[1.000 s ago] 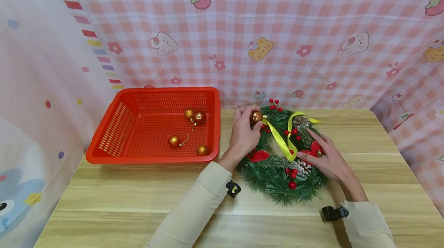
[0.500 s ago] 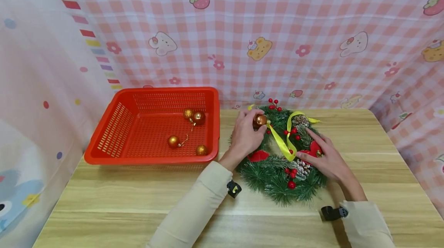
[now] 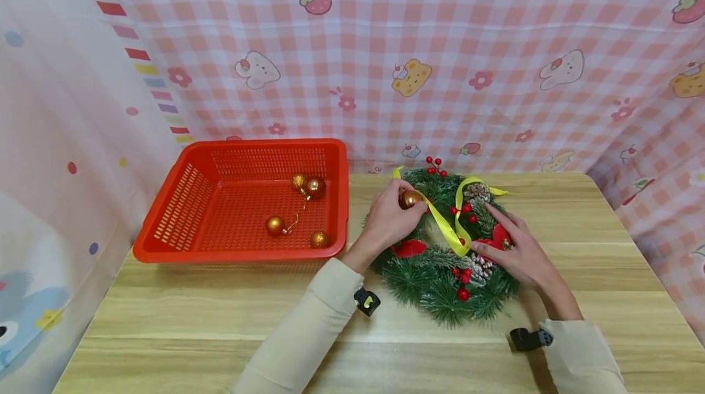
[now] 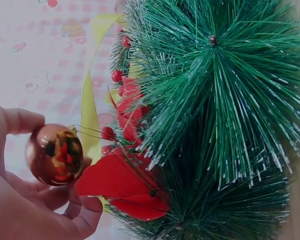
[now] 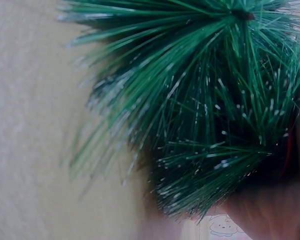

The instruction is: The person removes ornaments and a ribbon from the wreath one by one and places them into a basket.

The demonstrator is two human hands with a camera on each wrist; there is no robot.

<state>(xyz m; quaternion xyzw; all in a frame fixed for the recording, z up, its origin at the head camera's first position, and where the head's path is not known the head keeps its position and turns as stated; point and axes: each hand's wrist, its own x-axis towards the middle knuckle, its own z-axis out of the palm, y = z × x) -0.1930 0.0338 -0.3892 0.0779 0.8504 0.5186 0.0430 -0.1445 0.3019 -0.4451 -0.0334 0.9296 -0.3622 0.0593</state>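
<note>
My left hand (image 3: 388,213) pinches a shiny copper-coloured bauble (image 3: 409,199) over the left side of a green Christmas wreath (image 3: 424,290). In the left wrist view, a thin wire loop extends from the cap of the bauble (image 4: 55,155) toward the wreath's red berries and a red fabric petal (image 4: 122,185). A yellow ribbon (image 3: 448,232) trails across the wreath's middle. On the wreath's right side rests my right hand (image 3: 520,250), fingers extended beside a pine cone and a red flower (image 3: 500,238). The right wrist view shows mostly needles (image 5: 205,90), with that hand blurred.
Left of the wreath stands a red plastic basket (image 3: 242,254) with several golden baubles (image 3: 276,226) in it. Both lie on a wooden table (image 3: 440,357). A pink checked curtain (image 3: 363,118) hangs behind the table's far edge.
My left hand has brought the bauble slightly toward me, lower over the wreath, uncovering a ribbon end at the back left. The right hand has kept its place.
</note>
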